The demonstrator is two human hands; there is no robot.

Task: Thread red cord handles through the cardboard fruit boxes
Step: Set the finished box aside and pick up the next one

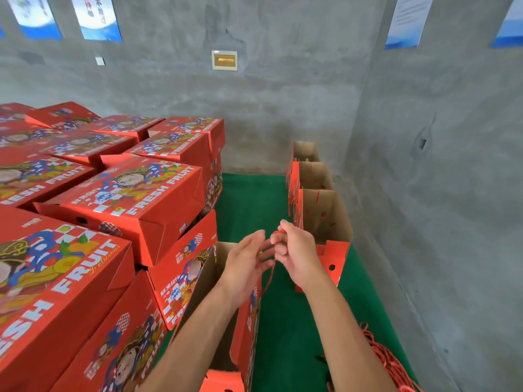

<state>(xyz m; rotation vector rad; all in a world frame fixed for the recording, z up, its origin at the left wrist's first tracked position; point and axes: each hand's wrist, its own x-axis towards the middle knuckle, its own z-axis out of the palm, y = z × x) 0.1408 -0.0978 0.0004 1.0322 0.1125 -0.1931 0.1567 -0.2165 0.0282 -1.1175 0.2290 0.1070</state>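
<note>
Above the green floor mat (285,321), between the big stack and the wall, the right hand (297,251) pinches the upper end of a red cord (272,271) with its fingers curled round it, and the cord hangs down from that grip toward the open box (223,281) standing just below the hands. The left hand (244,264) is held beside it with fingers straight and loosely spread, their tips close to the cord; whether they actually touch it cannot be told. My reading is that this cord is being readied or knotted for the box below, since no handle shows on that box, though most of its walls are hidden by the forearms. Toward the far right edge of the mat, a row of open boxes (325,213) stands along the wall, and short red cord ends show on their brown inner faces, so these look already threaded. At the near right corner of the mat lies a heap of loose red cords (387,360), which suggests plenty of handles are yet to go in. Along the left side of the mat rises a stack of closed printed boxes (127,199) marked FRESH FRUIT; no cords are visible on them, and I cannot say whether they await threading. As a judgement, a few boxes are done and much remains.
</note>
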